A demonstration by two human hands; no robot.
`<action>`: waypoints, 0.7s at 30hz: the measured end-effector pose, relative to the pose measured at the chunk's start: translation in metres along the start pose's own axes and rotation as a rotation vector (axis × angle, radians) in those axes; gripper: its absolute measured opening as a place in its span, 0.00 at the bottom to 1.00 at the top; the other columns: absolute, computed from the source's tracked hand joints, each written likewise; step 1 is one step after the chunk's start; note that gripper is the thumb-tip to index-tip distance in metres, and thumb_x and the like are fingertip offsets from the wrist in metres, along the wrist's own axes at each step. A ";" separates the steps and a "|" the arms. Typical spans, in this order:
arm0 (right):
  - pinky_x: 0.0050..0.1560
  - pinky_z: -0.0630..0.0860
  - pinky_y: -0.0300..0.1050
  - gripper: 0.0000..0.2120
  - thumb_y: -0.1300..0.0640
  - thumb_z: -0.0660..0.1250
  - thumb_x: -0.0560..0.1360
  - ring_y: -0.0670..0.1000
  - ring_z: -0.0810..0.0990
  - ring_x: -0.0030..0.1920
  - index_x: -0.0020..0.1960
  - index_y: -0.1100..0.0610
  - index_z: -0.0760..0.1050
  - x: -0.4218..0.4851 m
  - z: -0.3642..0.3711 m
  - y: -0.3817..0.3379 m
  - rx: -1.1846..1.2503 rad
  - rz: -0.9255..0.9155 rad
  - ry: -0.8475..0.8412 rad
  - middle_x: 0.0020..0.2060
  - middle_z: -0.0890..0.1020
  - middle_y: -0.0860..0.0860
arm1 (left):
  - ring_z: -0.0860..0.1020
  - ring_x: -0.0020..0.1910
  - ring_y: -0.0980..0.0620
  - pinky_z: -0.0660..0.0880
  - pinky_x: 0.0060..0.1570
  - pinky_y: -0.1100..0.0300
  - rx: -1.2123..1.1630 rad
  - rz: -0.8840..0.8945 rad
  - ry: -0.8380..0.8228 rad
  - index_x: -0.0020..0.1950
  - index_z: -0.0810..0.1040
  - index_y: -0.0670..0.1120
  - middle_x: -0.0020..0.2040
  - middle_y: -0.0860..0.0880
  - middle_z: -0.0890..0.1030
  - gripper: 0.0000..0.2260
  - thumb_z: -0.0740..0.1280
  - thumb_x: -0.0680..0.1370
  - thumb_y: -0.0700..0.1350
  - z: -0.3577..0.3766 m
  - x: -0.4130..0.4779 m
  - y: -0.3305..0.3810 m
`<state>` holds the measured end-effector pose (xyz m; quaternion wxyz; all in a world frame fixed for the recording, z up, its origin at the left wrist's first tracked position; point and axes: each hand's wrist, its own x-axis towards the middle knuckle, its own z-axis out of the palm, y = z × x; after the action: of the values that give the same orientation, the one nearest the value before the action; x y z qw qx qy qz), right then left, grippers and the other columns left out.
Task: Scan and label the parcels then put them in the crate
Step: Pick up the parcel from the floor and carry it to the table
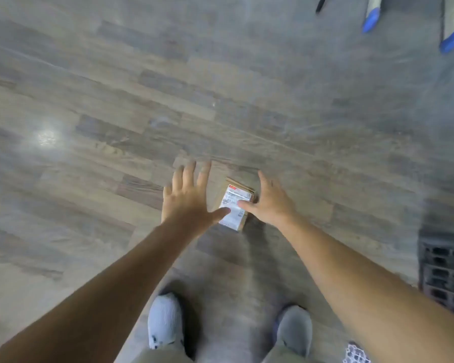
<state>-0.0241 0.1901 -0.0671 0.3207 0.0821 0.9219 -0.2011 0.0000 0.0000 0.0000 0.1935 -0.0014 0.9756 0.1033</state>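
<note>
Just below the centre of the frame, 1 small brown parcel (234, 199) with a white label lies on the wood-patterned floor (116, 113). The left hand (186, 197) is spread wide, fingers straight, at the parcel's left. The right hand (270, 203) is also wide, at its right. Both thumbs overlap the label, but blur hides whether they touch it. A dark slotted crate (443, 271) sits at the right edge.

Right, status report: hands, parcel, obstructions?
Left hand, right hand open, flanking labelled parcel. Parcel on floor, ungripped. Black crate at right edge; nothing between.
</note>
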 end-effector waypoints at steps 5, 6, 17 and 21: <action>0.68 0.66 0.50 0.51 0.39 0.74 0.69 0.57 0.66 0.73 0.80 0.50 0.47 0.055 0.054 0.006 0.171 0.082 -0.073 0.76 0.57 0.55 | 0.53 0.77 0.43 0.62 0.70 0.45 -0.007 -0.031 0.000 0.80 0.46 0.52 0.78 0.46 0.53 0.49 0.69 0.69 0.68 0.061 0.033 -0.029; 0.67 0.66 0.48 0.50 0.40 0.75 0.69 0.56 0.68 0.71 0.80 0.50 0.48 0.060 0.060 0.006 0.203 0.090 -0.078 0.75 0.59 0.56 | 0.53 0.76 0.43 0.62 0.70 0.45 -0.005 -0.024 0.004 0.80 0.47 0.52 0.78 0.45 0.54 0.48 0.69 0.69 0.68 0.070 0.037 -0.032; 0.33 0.68 0.33 0.35 0.53 0.81 0.63 0.45 0.75 0.48 0.61 0.49 0.64 0.070 0.074 0.004 0.410 0.116 -0.104 0.60 0.71 0.50 | 0.54 0.76 0.45 0.62 0.71 0.48 -0.062 -0.008 -0.035 0.78 0.49 0.52 0.77 0.46 0.56 0.43 0.66 0.72 0.68 0.082 0.040 -0.052; 0.35 0.68 0.33 0.33 0.52 0.81 0.63 0.42 0.76 0.47 0.59 0.48 0.65 0.055 0.060 -0.011 0.484 0.105 -0.080 0.57 0.74 0.48 | 0.54 0.76 0.46 0.62 0.71 0.49 -0.072 -0.016 -0.043 0.78 0.49 0.52 0.78 0.46 0.55 0.43 0.65 0.72 0.68 0.056 0.030 -0.056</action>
<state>-0.0368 0.1562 -0.1405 0.3377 0.1961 0.8281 -0.4021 -0.0047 -0.0423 -0.0731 0.2150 -0.0140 0.9669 0.1369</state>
